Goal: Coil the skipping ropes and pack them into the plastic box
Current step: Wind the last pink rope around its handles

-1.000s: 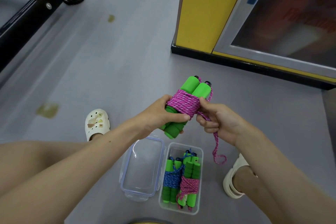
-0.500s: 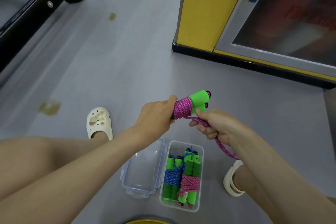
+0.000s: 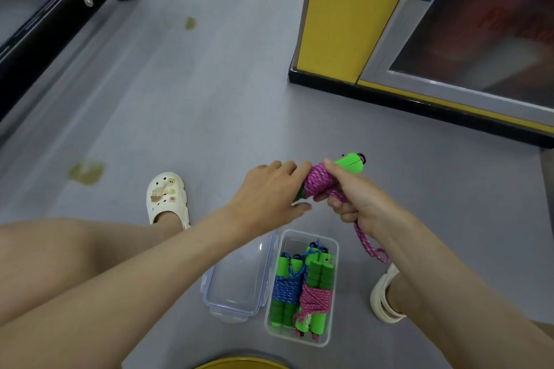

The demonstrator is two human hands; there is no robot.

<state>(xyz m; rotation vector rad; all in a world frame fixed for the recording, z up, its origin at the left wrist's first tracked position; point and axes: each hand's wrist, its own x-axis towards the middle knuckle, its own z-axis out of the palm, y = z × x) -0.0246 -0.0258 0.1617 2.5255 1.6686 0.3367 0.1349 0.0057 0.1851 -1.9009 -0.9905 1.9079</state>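
Since a moment ago the right hand [image 3: 356, 199] has closed onto the bundle [image 3: 319, 182], thumb on its pink coil. Beyond the hands stand a black frame [image 3: 60, 18] and a yellow post [image 3: 344, 9]. The left hand [image 3: 269, 192] grips the bundle's green handles; the right hand's curled fingers pinch the tail [image 3: 368, 246] hanging below it. Beneath both hands, the open box [image 3: 299, 238] holds a blue rope [image 3: 284, 290] and a pink rope [image 3: 314, 299].

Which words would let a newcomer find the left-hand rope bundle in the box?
On the grey floor between the person's feet sits a clear plastic box, lid open beside it. Two ropes with green handles lie inside; yours is the left one, wound in blue cord, while its neighbour is pink.
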